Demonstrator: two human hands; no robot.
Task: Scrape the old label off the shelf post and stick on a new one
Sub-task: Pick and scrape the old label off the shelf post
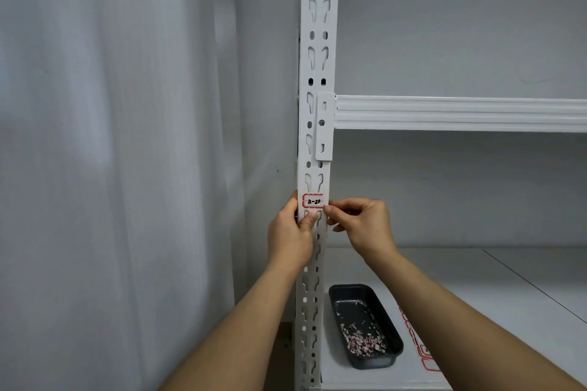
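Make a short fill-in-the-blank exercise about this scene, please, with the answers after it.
1. The label on the shelf post has a ___ border.
2. The dark tray on the shelf holds paper ___.
3. The left hand grips the ___.
4. The right hand pinches the label's ___ edge.

Answers: red; scrapings; post; right

I take this for a storeroom: beside my grip stands a white slotted metal shelf post (314, 124), bare boltless shelving (460, 113) runs off to its right, and pale curtains (111, 152) hang to its left.
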